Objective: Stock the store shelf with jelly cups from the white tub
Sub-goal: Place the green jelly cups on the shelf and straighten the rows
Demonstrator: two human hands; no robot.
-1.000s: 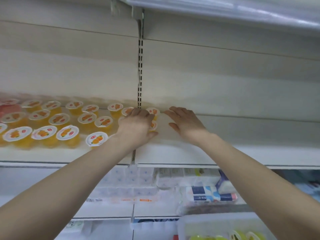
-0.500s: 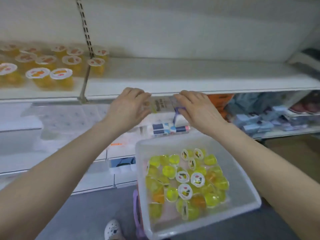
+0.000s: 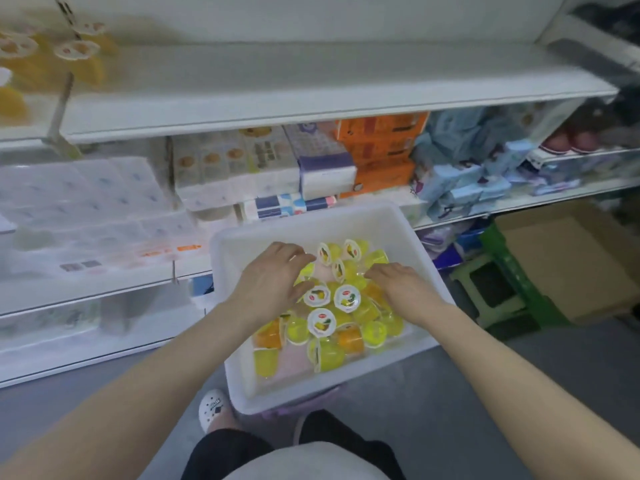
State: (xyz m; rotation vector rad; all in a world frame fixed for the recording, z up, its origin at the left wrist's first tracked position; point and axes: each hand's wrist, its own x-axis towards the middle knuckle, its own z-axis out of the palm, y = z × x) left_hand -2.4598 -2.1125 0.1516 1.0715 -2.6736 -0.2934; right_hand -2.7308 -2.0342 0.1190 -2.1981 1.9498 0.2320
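The white tub (image 3: 412, 237) sits low in front of me, holding several yellow and orange jelly cups (image 3: 347, 298). My left hand (image 3: 273, 280) hovers over the pile's left side, fingers spread and touching the cups. At the pile's right side, my right hand (image 3: 398, 287) reaches in, its fingers bent down among the cups; what they hold is hidden. The white store shelf (image 3: 311, 88) runs across the top of the view, with orange jelly cups (image 3: 78, 50) standing at its far left, blurred.
Below the shelf, packs of tissue and paper goods (image 3: 377, 150) fill the lower shelves. A green stool (image 3: 498, 289) and a cardboard box (image 3: 568, 258) stand to the right of the tub. My white shoe (image 3: 213, 408) is on the grey floor.
Both hands came off the upper shelf, dropped past its front edge and now reach into the tub. The view tilted down from the shelf to the tub.
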